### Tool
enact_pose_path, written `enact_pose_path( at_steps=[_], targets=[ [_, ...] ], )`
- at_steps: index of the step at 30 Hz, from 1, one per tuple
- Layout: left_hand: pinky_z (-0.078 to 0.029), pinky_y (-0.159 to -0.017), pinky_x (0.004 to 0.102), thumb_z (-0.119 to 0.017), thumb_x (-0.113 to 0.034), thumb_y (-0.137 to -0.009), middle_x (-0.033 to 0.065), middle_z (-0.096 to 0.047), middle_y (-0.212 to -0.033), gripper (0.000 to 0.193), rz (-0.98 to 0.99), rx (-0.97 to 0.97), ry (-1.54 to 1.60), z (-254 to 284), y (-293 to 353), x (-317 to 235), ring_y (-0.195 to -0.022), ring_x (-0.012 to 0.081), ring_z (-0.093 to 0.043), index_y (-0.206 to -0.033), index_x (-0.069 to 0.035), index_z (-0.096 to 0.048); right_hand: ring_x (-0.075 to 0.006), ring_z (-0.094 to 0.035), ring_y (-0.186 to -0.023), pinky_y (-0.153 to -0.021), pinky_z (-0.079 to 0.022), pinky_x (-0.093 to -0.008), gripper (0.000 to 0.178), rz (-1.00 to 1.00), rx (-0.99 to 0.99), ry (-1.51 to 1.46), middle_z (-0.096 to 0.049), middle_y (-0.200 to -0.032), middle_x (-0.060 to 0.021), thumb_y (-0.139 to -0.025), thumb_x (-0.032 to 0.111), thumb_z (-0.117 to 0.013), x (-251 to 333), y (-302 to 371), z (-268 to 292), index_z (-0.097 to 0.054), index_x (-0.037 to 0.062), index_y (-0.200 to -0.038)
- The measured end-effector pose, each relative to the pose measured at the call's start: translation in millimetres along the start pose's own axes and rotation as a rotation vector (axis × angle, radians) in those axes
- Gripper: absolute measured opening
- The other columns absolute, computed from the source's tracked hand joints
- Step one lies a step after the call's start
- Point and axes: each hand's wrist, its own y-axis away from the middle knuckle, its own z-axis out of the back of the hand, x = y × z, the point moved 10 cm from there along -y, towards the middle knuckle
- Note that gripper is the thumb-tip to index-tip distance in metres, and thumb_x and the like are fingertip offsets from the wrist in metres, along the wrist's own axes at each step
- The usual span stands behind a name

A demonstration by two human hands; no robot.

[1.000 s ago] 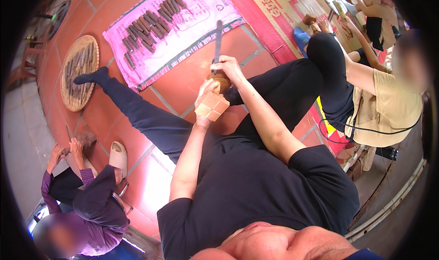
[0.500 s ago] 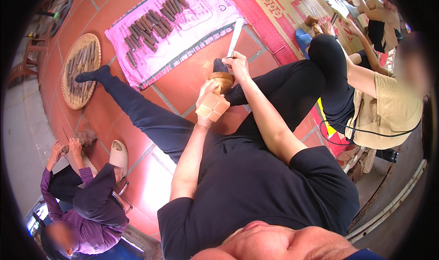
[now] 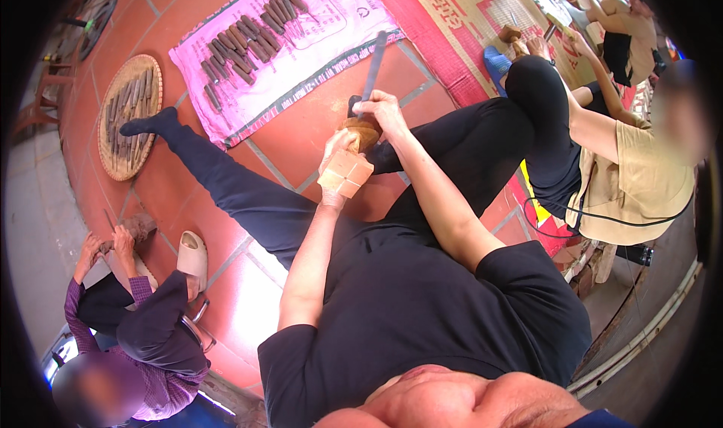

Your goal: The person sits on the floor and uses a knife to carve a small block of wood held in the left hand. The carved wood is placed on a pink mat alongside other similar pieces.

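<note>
My left hand (image 3: 337,148) is wrapped around a wooden piece between its rounded brown end (image 3: 361,133) and a pale square block (image 3: 345,173) with crossed lines. Fingers hide the middle, so I cannot tell whether these are one piece. My right hand (image 3: 382,112) is closed on the lower end of a long, flat metal blade (image 3: 375,63), which points up and away over the tiles. Whether it is a knife or a file I cannot tell. The rounded wood lies against my bent leg, beside my dark-socked foot (image 3: 352,104).
Beyond my hands, a pink printed sack (image 3: 301,78) carries several dark brown sticks (image 3: 245,44). More sticks fill a round woven tray (image 3: 154,142) near my outstretched foot. One person (image 3: 151,338) sits at lower left, another (image 3: 633,164) close on my right. Red cardboard (image 3: 437,44) covers the floor ahead.
The blade has turned in my right hand, its face going from bright to dark grey, and its tip has shifted slightly left. My left hand keeps its grip on the wood.
</note>
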Motion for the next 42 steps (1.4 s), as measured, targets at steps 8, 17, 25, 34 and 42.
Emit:
enact_pose_path(
  at_steps=[8,17,25,34,42],
  targets=[
    [-0.033,-0.102,0.0348,-0.066,-0.004,-0.076,0.0101,-0.044,-0.123,0.045,-0.003,-0.006,0.0,-2,0,5,-0.118,0.0244,-0.041,-0.117,-0.01,-0.051,-0.0115,-0.05,-0.057,-0.054,-0.04,-0.0266,0.008,0.037,-0.162,0.086,-0.057,-0.062,-0.0022,-0.065,0.007,-0.068,7,-2,25,-0.06,0.0046,-0.065],
    [-0.04,-0.098,0.0312,-0.065,0.002,-0.073,0.0075,-0.049,-0.12,0.046,-0.004,-0.055,-0.055,3,0,3,-0.115,0.0206,-0.048,-0.116,-0.012,-0.056,-0.01,-0.05,-0.055,-0.051,-0.04,-0.0253,0.012,-0.017,-0.164,0.129,-0.057,-0.061,-0.0028,-0.066,0.006,-0.068,3,5,21,-0.057,0.004,-0.062],
    [-0.04,-0.098,0.0305,-0.065,0.002,-0.073,0.0073,-0.049,-0.12,0.046,0.008,-0.069,0.043,5,-1,7,-0.115,0.0202,-0.048,-0.116,-0.011,-0.056,-0.0102,-0.048,-0.053,-0.05,-0.038,-0.0257,0.014,-0.083,-0.058,0.075,-0.054,-0.058,-0.0014,-0.065,0.006,-0.069,8,15,-1,-0.056,0.0042,-0.06],
    [-0.04,-0.098,0.0304,-0.065,0.004,-0.073,0.0067,-0.049,-0.12,0.045,0.033,-0.074,0.039,4,1,10,-0.115,0.0189,-0.048,-0.115,-0.01,-0.056,-0.0095,-0.05,-0.055,-0.053,-0.04,-0.025,0.009,-0.107,0.029,-0.049,-0.058,-0.063,-0.0008,-0.065,0.007,-0.069,6,15,-11,-0.061,0.0051,-0.067],
    [-0.04,-0.097,0.0302,-0.064,0.005,-0.073,0.0063,-0.048,-0.12,0.045,0.0,-0.063,-0.045,5,0,1,-0.115,0.0181,-0.048,-0.116,-0.01,-0.056,-0.01,-0.048,-0.053,-0.05,-0.039,-0.0257,0.011,0.003,-0.129,0.08,-0.055,-0.059,-0.0012,-0.065,0.004,-0.068,13,4,14,-0.058,0.0051,-0.062]
  ],
)
